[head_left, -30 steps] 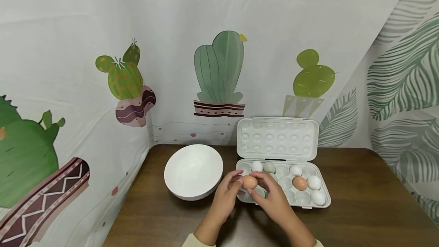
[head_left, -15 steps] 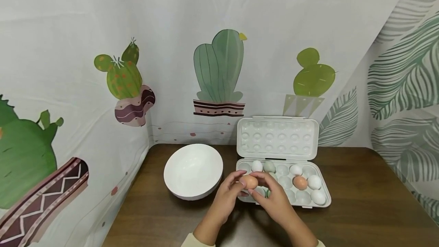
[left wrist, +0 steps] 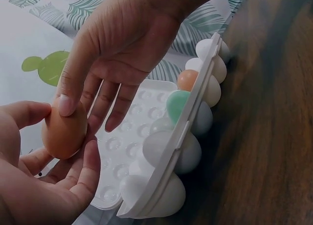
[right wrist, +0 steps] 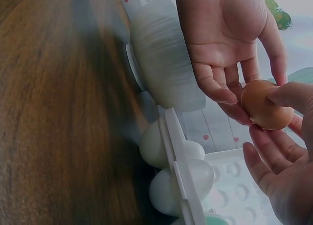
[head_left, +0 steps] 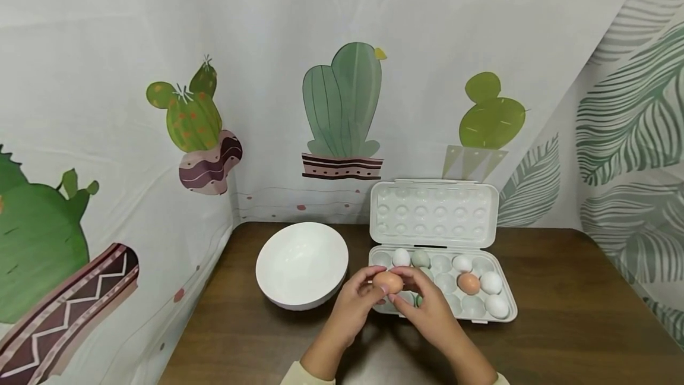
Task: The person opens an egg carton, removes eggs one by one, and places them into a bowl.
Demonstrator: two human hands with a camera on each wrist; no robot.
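Observation:
A brown egg [head_left: 388, 282] is held between both hands above the front left of an open white egg carton [head_left: 509, 309]. From the left, my left hand [head_left: 348, 306] pinches the egg between thumb and fingers. My right hand [head_left: 429, 309] grips its other end, also with thumb and fingertips. In the left wrist view, the right thumb [left wrist: 66, 103] presses on the egg's upper end. Another brown egg [head_left: 468, 283], several white eggs [head_left: 490, 282] and a pale green egg [head_left: 420, 258] sit in the carton. A brighter green egg [left wrist: 178, 105] shows in the left wrist view.
To the left of the carton stands a large white bowl [head_left: 301, 265] on the brown wooden table [head_left: 230, 337]. The carton's lid [head_left: 434, 214] leans back towards a cactus-print cloth [head_left: 267, 76] behind the table. Several carton cups hold no egg.
Both hands keep the brown egg in about the same spot. My left thumb has slid down the egg, towards its near side. The head view has tilted slightly.

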